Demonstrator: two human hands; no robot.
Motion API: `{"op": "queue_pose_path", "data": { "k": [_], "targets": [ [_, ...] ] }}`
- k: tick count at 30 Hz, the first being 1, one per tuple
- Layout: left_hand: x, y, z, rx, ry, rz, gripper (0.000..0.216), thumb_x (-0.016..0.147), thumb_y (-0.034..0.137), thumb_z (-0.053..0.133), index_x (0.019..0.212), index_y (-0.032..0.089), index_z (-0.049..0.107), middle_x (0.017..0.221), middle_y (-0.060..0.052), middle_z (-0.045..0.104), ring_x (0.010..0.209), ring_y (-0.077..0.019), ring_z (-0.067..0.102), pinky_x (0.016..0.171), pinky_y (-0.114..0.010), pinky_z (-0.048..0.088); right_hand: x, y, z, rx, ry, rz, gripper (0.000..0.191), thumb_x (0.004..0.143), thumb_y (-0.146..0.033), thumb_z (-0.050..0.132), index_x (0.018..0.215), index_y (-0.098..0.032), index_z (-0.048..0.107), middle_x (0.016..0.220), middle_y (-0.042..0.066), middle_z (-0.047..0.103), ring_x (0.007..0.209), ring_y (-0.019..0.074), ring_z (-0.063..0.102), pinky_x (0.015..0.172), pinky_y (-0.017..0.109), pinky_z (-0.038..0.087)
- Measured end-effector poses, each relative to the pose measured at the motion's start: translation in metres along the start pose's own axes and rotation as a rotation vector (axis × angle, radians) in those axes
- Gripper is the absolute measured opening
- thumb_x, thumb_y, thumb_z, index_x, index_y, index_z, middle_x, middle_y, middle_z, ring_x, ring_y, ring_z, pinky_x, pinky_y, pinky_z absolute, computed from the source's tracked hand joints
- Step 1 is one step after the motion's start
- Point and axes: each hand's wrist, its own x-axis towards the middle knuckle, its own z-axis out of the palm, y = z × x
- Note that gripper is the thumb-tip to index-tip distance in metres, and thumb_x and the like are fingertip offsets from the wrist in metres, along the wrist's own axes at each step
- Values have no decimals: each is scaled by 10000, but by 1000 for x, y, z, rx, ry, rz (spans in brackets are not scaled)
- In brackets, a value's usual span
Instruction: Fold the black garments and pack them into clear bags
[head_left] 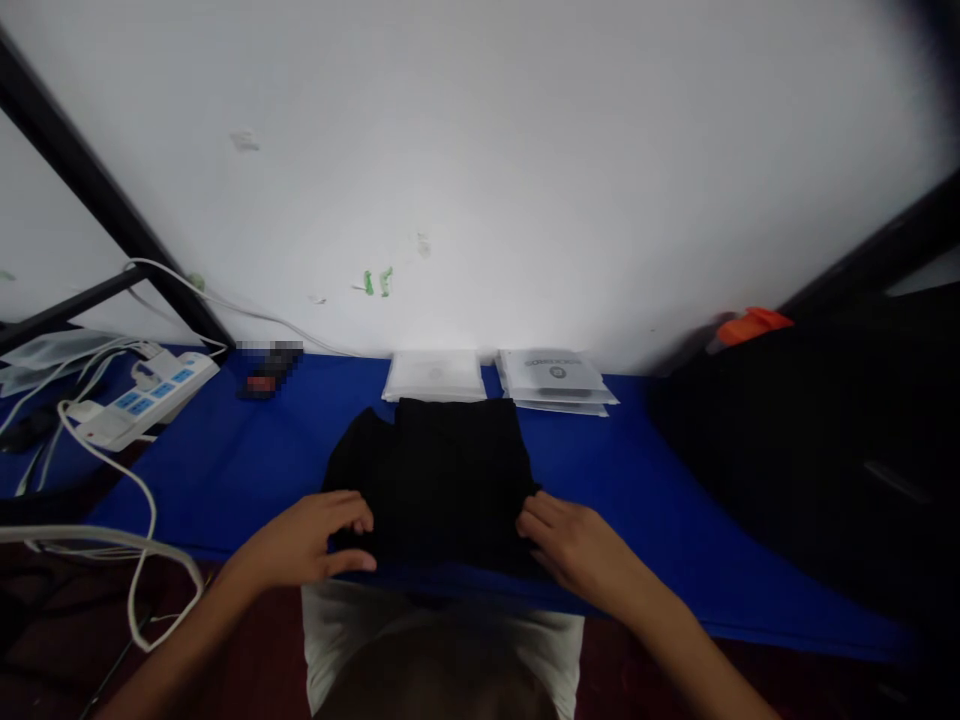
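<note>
A black folded garment (450, 480) lies on the blue table in front of me, near the table's front edge. Its exact kind does not show. My left hand (330, 535) is at the garment's left side, thumb and fingers apart, with the fingertips over the dark cloth. At the right edge, my right hand (559, 535) has its fingers curled onto the cloth, and the thumb is mostly hidden. Just behind the garment lies a white flat package (435, 376). To its right rests a small stack of frosted plastic bags (556, 375) with dark print on top.
A white power strip (150, 400) with tangled white cables lies at the left of the blue table (232, 450). A dark, partly blurred object (271, 372) is near the wall. A big black pile (810, 460) fills the right side, with an orange item (754, 326) behind it.
</note>
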Motion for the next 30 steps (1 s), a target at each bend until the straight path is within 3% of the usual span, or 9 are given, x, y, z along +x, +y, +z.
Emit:
{"op": "queue_pose_path", "data": {
  "k": [2, 4, 8, 11, 14, 17, 21, 26, 30],
  "targets": [
    [1, -3, 11, -1, 35, -101, 347, 876, 511, 616, 1090, 240, 583, 983, -22, 647, 855, -177, 640, 749, -287, 506, -8, -10, 7, 11, -66, 44, 78, 850, -162, 616, 802, -200, 569, 806, 35, 621, 732, 187, 583, 643, 300, 447],
    [8, -9, 19, 81, 188, -209, 400, 912, 528, 544, 1161, 217, 567, 1052, -62, 642, 928, -213, 645, 790, -334, 523, -8, -17, 12, -11, -72, 86, 142, 888, -274, 632, 779, -196, 584, 788, 39, 625, 741, 200, 599, 687, 320, 461],
    [28, -20, 29, 374, 423, -293, 552, 920, 579, 475, 1261, 151, 551, 1269, -165, 583, 1178, -326, 561, 940, -468, 484, 8, -27, 22, -83, 80, 217, 278, 994, -302, 465, 795, -184, 618, 750, 57, 644, 723, 205, 616, 686, 329, 470],
    [39, -24, 38, 526, 441, -307, 798, 857, 707, 464, 1375, 100, 480, 1429, -218, 483, 1331, -383, 436, 1049, -532, 394, 25, -34, 39, -78, 180, 332, 299, 1015, -290, 394, 1099, -139, 638, 1086, 149, 685, 1001, 255, 643, 814, 359, 513],
    [44, -26, 53, 592, 408, -342, 1005, 791, 818, 410, 1435, 46, 408, 1492, -257, 395, 1399, -404, 345, 1104, -544, 326, 32, -36, 64, -87, 169, 391, 563, 984, -488, 419, 1357, -75, 505, 1388, 231, 527, 1309, 356, 472, 984, 475, 469],
    [44, -30, 67, 627, 393, -369, 1065, 775, 849, 368, 1455, 29, 378, 1517, -269, 338, 1422, -411, 300, 1115, -552, 301, 24, -32, 82, -70, 123, 408, 752, 941, -627, 401, 1464, -87, 383, 1504, 222, 392, 1409, 355, 340, 1075, 529, 386],
    [41, -38, 74, 642, 407, -353, 1021, 800, 825, 367, 1469, 54, 370, 1539, -247, 305, 1433, -396, 284, 1118, -551, 299, 3, -23, 88, -80, 119, 409, 751, 962, -600, 376, 1517, -106, 266, 1542, 178, 340, 1436, 309, 300, 1112, 546, 339],
    [43, -30, 70, 622, 437, -342, 1022, 778, 835, 398, 1442, 59, 415, 1516, -259, 349, 1419, -411, 307, 1122, -568, 287, 2, 9, 65, -10, 171, 337, 547, 982, -484, 414, 1422, -161, 449, 1448, 155, 496, 1325, 280, 477, 1065, 503, 420],
    [52, -6, 70, 571, 438, -266, 977, 812, 804, 397, 1468, 80, 372, 1537, -216, 339, 1442, -370, 278, 1147, -529, 273, 24, 76, 34, -159, 324, 433, 400, 960, -199, 379, 1315, -123, 547, 1355, 165, 576, 1240, 272, 538, 1044, 439, 443]
  ]
}}
